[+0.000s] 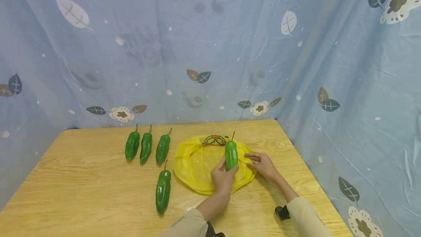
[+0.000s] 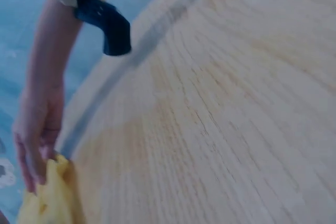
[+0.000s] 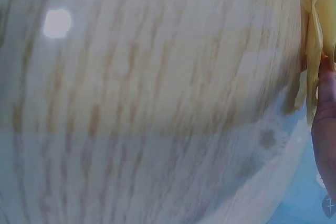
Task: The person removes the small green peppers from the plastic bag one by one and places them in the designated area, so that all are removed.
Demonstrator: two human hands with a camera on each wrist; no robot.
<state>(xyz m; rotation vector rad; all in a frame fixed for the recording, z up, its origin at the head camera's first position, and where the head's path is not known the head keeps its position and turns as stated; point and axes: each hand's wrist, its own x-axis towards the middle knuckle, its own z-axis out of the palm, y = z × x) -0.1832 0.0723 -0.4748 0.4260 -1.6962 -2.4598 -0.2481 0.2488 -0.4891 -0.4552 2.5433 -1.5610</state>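
My left hand point(image 1: 222, 178) grips a green pepper point(image 1: 231, 154) by its lower end, the stem pointing up and away. Beneath the pepper lies a yellow plastic bag point(image 1: 185, 167), its mouth spread wide on the table. At the bag's right side, my right hand point(image 1: 264, 164) pinches the rim between thumb and fingers. The left wrist view shows the right hand point(image 2: 37, 129) from the side, with yellow plastic point(image 2: 52, 198) at its fingertips. Only part of the right hand point(image 3: 326, 108) appears at the edge of the right wrist view, against the bag point(image 3: 317, 19).
Left of the bag, three green peppers stand in a row: one point(image 1: 132, 145), another point(image 1: 146, 148) and a third point(image 1: 162, 148). Closer to me lies one more pepper point(image 1: 163, 192). A patterned blue curtain point(image 1: 158, 46) hangs behind and beside the wooden table point(image 1: 82, 178).
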